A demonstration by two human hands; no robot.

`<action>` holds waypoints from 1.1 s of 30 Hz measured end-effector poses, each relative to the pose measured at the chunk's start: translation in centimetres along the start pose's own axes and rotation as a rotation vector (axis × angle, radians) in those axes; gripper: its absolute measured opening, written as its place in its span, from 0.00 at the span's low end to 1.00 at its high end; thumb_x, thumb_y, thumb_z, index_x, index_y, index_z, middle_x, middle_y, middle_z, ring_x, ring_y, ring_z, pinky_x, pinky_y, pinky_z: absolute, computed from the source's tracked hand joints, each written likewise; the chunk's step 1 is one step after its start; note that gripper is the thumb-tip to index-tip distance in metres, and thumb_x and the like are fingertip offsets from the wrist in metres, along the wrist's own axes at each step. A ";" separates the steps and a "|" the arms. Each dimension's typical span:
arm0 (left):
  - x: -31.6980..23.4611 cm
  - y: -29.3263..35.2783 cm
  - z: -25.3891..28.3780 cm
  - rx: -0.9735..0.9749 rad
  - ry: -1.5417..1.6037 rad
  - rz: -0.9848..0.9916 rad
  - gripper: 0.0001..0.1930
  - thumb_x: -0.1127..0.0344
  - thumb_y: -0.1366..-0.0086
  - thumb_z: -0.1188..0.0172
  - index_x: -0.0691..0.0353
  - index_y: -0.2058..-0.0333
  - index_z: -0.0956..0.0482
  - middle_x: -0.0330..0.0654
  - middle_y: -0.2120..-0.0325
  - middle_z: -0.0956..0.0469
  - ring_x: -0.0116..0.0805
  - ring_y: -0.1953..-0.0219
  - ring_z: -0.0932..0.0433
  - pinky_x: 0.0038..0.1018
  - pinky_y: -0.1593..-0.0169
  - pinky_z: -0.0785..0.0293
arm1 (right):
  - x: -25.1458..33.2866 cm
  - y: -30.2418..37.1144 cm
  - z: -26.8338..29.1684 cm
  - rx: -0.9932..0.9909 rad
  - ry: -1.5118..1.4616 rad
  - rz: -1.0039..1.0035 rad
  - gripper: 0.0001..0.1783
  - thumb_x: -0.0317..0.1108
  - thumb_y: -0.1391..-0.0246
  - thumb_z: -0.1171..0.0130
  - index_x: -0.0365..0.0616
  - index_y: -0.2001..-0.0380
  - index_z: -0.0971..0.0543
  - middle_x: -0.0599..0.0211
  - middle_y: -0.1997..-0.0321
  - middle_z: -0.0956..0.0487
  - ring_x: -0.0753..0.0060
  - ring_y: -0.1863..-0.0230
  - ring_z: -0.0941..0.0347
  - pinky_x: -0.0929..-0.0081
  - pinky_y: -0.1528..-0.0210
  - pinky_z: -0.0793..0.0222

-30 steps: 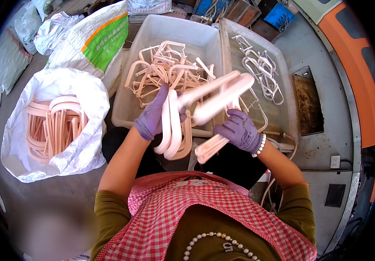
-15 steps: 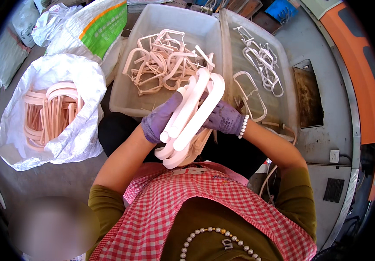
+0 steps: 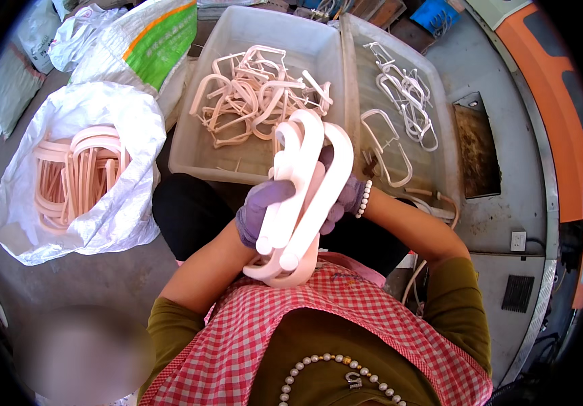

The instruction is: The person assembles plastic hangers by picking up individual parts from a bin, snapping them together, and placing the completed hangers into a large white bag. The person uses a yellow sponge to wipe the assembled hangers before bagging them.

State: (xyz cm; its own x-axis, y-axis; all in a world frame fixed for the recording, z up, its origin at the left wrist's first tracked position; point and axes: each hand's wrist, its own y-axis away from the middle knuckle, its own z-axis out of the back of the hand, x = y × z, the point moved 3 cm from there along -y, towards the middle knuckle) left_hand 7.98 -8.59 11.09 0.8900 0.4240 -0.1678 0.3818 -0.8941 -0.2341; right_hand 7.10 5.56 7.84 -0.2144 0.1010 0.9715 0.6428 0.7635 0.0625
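A bundle of several pale pink plastic handle-shaped loops (image 3: pixel 298 186) is held up in front of my apron, its rounded ends pointing away and toward me. My left hand (image 3: pixel 259 211), in a purple glove, grips the bundle's left side with the thumb across it. On the other side my right hand (image 3: pixel 347 197), gloved the same, is closed around the loops; part of it is hidden behind them. Beyond them, a translucent plastic bin (image 3: pixel 186 152) contains a tangled heap of similar pink loops (image 3: pixel 257 91).
At left, a white woven sack (image 3: pixel 17 233) holds stacked pink loops (image 3: pixel 78 176). A second bin (image 3: pixel 433 166) at right contains a few paler loops (image 3: pixel 406 98). A green and white sack (image 3: pixel 163 51) stands behind. Grey machine panels (image 3: pixel 501 230) border the right side.
The bundle has come slightly toward me and turned more upright. My left hand has shifted right and nearer to me, its thumb now lying over the loops. My right hand has moved slightly left.
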 end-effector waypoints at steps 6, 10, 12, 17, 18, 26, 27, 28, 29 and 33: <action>-1.2 1.2 -1.7 -0.199 -0.158 0.001 0.32 0.58 0.49 0.38 0.63 0.46 0.35 0.50 0.58 0.26 0.46 0.59 0.24 0.36 0.53 0.27 | -0.2 -0.6 0.3 -0.340 0.639 0.274 0.21 0.33 0.46 0.44 0.46 0.47 0.28 0.62 0.51 0.24 0.66 0.49 0.29 0.69 0.46 0.32; -2.6 2.1 -1.4 -0.307 -0.372 -0.091 0.32 0.57 0.50 0.38 0.63 0.47 0.34 0.49 0.59 0.26 0.45 0.60 0.24 0.36 0.53 0.26 | 0.2 0.7 0.4 -0.408 1.008 0.021 0.24 0.30 0.52 0.48 0.47 0.48 0.28 0.58 0.43 0.31 0.53 0.41 0.36 0.59 0.38 0.41; -3.2 2.1 -2.2 -0.299 -0.410 -0.170 0.33 0.58 0.49 0.36 0.65 0.46 0.35 0.50 0.57 0.25 0.43 0.58 0.23 0.35 0.53 0.25 | 4.8 1.3 -1.7 -0.600 1.669 0.165 0.24 0.26 0.55 0.51 0.46 0.50 0.26 0.54 0.42 0.32 0.50 0.41 0.37 0.55 0.38 0.42; -3.8 2.1 -1.7 -0.223 -0.362 -0.222 0.33 0.60 0.46 0.36 0.66 0.44 0.35 0.51 0.54 0.25 0.42 0.56 0.22 0.32 0.52 0.24 | 10.2 2.6 -6.1 -0.939 1.334 0.404 0.27 0.21 0.59 0.54 0.46 0.52 0.23 0.47 0.44 0.33 0.46 0.42 0.37 0.53 0.41 0.40; -3.7 2.2 -1.8 -0.223 -0.343 -0.213 0.32 0.59 0.45 0.37 0.66 0.44 0.35 0.51 0.53 0.25 0.41 0.55 0.22 0.32 0.52 0.24 | 11.3 2.0 -7.3 -0.874 1.383 0.406 0.26 0.21 0.59 0.53 0.47 0.53 0.23 0.47 0.44 0.33 0.45 0.43 0.36 0.54 0.42 0.40; -2.9 3.5 -0.7 -0.320 -0.430 -0.244 0.28 0.58 0.39 0.41 0.64 0.44 0.35 0.44 0.55 0.26 0.36 0.54 0.25 0.31 0.50 0.27 | 11.5 0.0 -9.5 -0.681 1.610 0.373 0.17 0.27 0.55 0.47 0.49 0.59 0.21 0.47 0.45 0.31 0.42 0.46 0.34 0.54 0.45 0.37; -2.7 3.4 -0.8 -0.346 -0.435 -0.237 0.29 0.57 0.39 0.41 0.64 0.43 0.36 0.45 0.54 0.26 0.37 0.54 0.24 0.31 0.50 0.27 | 11.5 0.3 -9.0 -0.635 1.446 0.392 0.17 0.24 0.55 0.47 0.48 0.59 0.21 0.48 0.45 0.32 0.42 0.45 0.34 0.54 0.45 0.36; -2.6 3.5 -0.7 -0.339 -0.433 -0.219 0.29 0.57 0.39 0.41 0.64 0.43 0.36 0.45 0.54 0.26 0.37 0.54 0.24 0.30 0.50 0.27 | 11.2 0.6 -8.8 -0.660 1.344 0.412 0.18 0.23 0.56 0.47 0.48 0.59 0.21 0.48 0.45 0.32 0.42 0.45 0.34 0.54 0.44 0.36; -2.7 3.6 -0.4 -0.332 -0.431 -0.200 0.30 0.56 0.39 0.41 0.64 0.43 0.36 0.46 0.54 0.26 0.37 0.54 0.24 0.30 0.51 0.26 | 10.8 0.9 -8.5 -0.684 1.242 0.430 0.18 0.22 0.56 0.47 0.47 0.60 0.21 0.48 0.44 0.32 0.42 0.44 0.34 0.55 0.44 0.36; -2.4 3.6 0.1 -0.342 -0.443 -0.181 0.31 0.54 0.40 0.42 0.64 0.42 0.36 0.47 0.55 0.26 0.37 0.56 0.23 0.30 0.52 0.25 | 11.2 0.4 -9.0 -0.787 1.207 0.361 0.19 0.17 0.58 0.49 0.46 0.62 0.21 0.48 0.44 0.31 0.41 0.43 0.35 0.56 0.42 0.38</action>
State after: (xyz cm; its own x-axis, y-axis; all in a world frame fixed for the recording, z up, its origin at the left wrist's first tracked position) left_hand 7.18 -12.82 10.53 0.6419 0.5284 -0.5557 0.6425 -0.7661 0.0137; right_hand 11.60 1.23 20.85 0.5113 -0.6727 0.5348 0.8346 0.2402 -0.4958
